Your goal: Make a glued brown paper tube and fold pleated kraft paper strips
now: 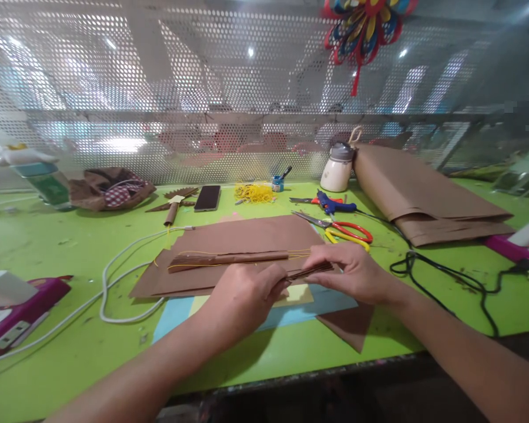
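Observation:
My left hand [247,294] and my right hand [352,271] both pinch a pleated strip of brown paper [309,271], one hand at each end, just above the green table [48,247]. Behind the hands lies a second folded brown strip [229,259] with thin yellow threads along it, resting on flat brown paper sheets [238,241]. A light blue sheet [176,311] and a pale yellow sheet [300,295] lie under my hands.
Scissors with red and yellow handles [344,230], a blue glue gun [332,204], a black phone [207,198], yellow rubber bands [254,192], a white jar [337,168] and a stack of brown paper [423,197] stand behind. White cable [114,276] left, black cable [441,279] right.

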The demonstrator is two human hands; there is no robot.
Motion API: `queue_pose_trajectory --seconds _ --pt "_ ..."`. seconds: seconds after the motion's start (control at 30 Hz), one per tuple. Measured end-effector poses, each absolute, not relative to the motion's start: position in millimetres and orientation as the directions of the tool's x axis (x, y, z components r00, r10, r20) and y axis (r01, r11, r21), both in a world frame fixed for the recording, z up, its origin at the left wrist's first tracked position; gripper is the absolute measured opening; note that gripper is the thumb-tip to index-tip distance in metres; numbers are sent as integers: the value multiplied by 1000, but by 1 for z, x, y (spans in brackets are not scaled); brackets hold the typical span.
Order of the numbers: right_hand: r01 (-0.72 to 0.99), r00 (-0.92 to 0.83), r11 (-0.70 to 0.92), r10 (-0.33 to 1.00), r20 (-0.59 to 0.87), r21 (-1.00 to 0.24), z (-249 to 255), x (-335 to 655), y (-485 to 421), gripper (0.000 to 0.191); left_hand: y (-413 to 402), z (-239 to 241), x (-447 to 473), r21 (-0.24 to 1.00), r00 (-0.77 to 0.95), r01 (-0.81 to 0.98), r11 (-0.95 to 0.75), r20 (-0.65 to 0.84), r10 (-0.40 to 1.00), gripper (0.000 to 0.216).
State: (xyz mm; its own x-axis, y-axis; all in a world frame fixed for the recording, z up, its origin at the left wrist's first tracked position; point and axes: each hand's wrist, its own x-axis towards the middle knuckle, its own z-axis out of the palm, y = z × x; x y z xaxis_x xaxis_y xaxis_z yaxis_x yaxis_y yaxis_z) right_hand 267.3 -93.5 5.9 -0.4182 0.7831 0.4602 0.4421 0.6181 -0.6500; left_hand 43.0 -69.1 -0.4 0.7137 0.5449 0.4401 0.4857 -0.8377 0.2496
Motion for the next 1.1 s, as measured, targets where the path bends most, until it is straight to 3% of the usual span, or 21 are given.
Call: queue_pose_trajectory --seconds 0.33,0.6,1.1 --pt "417 -397 625 779 486 -660 -1 268 -92 8 -68 5 44 201 750 465 -862 428 504 17" --pt "392 -414 670 741 529 -631 -2 261 -95 9 -71 3 48 265 704 407 -874 519 485 20" --pt "354 -443 584 793 418 -731 -2 266 -94 13 -69 9 44 227 740 427 -875 469 483 18"
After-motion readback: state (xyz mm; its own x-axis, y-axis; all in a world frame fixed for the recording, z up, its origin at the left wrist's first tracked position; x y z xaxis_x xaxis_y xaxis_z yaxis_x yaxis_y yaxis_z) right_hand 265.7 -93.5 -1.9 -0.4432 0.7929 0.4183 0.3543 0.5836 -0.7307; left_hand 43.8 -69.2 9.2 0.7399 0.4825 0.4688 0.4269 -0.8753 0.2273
